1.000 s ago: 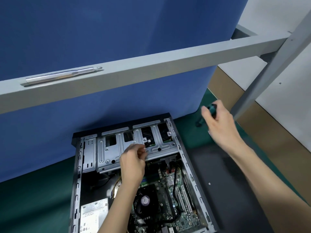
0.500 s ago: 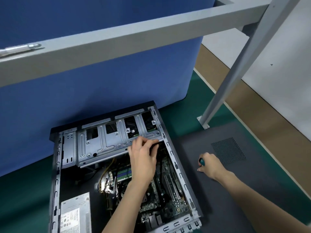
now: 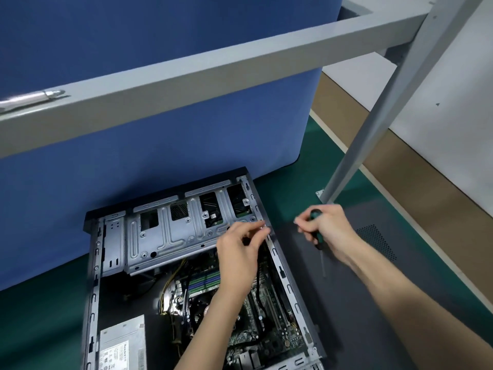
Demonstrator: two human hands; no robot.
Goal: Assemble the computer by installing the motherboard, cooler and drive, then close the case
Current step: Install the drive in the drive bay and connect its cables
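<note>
Since half a second ago the right hand [image 3: 326, 231] has lifted off the side panel [image 3: 400, 284] and drawn in toward the case [image 3: 282, 273], while the left hand [image 3: 237, 252] has slid from the drive cage's lower edge to the case's right rail. Nearest the camera, both forearms reach forward, the left one crossing above the motherboard [image 3: 269, 311], which sits inside the open case beside the power supply [image 3: 122, 340] in the near left corner. Left hand is palm down, wrist straight, its thumb and fingertips [image 3: 262, 231] drawn together at the rail by the right end of the drive cage [image 3: 170, 236]; blur hides whether they pinch anything. Just beyond the rail, apart from the left hand, the right hand curls round the green-and-black handle of a screwdriver [image 3: 315, 214], whose thin shaft points down and toward the person, over the dark side panel lying flat to the right of the case. Case and panel rest on a green mat [image 3: 40, 316]. Farther off stand a grey frame leg [image 3: 373, 124] and a blue partition [image 3: 160, 49], with a grey beam [image 3: 213, 73] crossing in front of it.
</note>
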